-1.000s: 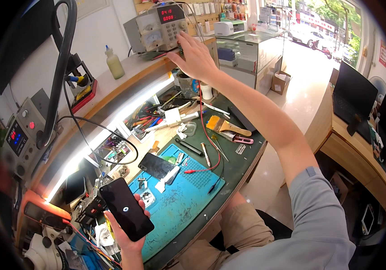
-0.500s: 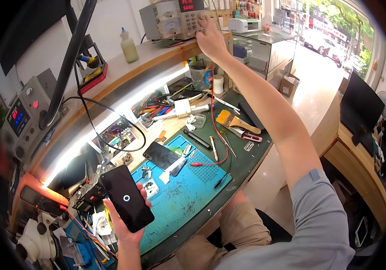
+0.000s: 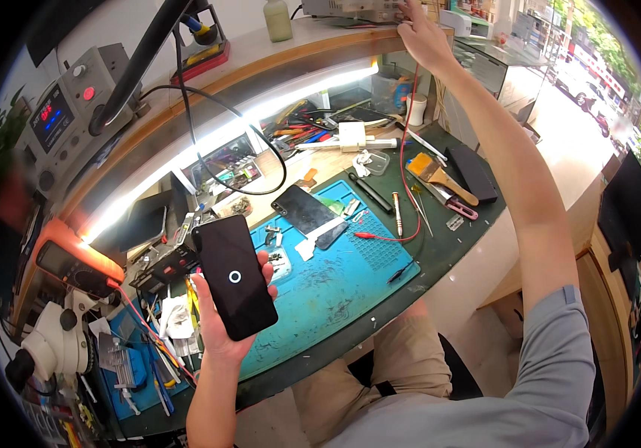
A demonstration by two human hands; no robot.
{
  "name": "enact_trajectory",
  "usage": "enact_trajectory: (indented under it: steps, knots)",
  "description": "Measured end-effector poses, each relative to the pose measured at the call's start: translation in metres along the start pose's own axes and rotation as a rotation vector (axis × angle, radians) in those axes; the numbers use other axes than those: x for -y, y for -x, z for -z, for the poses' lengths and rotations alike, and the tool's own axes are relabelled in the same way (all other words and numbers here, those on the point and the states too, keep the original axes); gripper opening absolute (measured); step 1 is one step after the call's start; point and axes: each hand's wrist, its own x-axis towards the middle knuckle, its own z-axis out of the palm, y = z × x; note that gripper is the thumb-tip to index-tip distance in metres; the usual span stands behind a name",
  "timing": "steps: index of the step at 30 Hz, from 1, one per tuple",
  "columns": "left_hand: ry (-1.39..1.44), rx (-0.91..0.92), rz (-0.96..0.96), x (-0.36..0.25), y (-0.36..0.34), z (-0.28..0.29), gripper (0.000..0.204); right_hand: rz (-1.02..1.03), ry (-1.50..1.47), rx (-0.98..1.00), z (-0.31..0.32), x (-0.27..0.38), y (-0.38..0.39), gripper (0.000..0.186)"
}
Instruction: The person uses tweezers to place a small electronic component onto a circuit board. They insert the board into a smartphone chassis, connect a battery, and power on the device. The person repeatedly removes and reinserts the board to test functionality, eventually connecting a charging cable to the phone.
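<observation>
My left hand (image 3: 223, 336) is closed around a black smartphone (image 3: 237, 287), thumb on one long edge and fingertips on the other. Its screen faces up, dark apart from a small glowing ring. At the top edge, my right hand (image 3: 426, 37) reaches up to the front of a grey bench power supply (image 3: 354, 9) on the shelf. Its fingers look apart against the panel; exactly what they touch is cut off. A second dark phone (image 3: 307, 213) with a white strip across it lies on the blue repair mat (image 3: 298, 313).
A red clip lead (image 3: 416, 160) hangs down onto the mat. A wide brush (image 3: 440, 178), a pink-handled cutter (image 3: 462, 208) and a screwdriver (image 3: 397, 213) lie to the right. An orange multimeter (image 3: 78, 257), a microscope (image 3: 55, 347) and another power supply (image 3: 74, 112) stand left.
The view has tilted down and turned left, so the far power supply is now mostly cut off. My left hand still holds the smartphone; my right hand stays at the supply's panel.
</observation>
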Motion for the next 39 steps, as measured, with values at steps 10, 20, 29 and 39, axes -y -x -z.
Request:
enact_trajectory:
  steps: [10, 20, 29, 39]
  knots:
    - [0.004, 0.039, 0.045, 0.001, -0.001, 0.001, 0.085, 0.286, 0.022, -0.165, 0.003, -0.046, 0.022, 0.057]
    - [-0.060, 0.106, 0.032, -0.001, 0.002, 0.004, 0.091, 0.310, 0.029, -0.201, 0.004, -0.060, 0.028, 0.054]
    - [-0.046, 0.137, 0.017, -0.002, 0.003, 0.002, 0.090, -0.188, 0.370, 0.046, 0.029, -0.119, 0.066, 0.040]
    - [-0.035, 0.137, 0.018, -0.004, 0.004, 0.001, 0.087, -0.589, 1.019, 0.254, 0.145, -0.257, 0.186, 0.039]
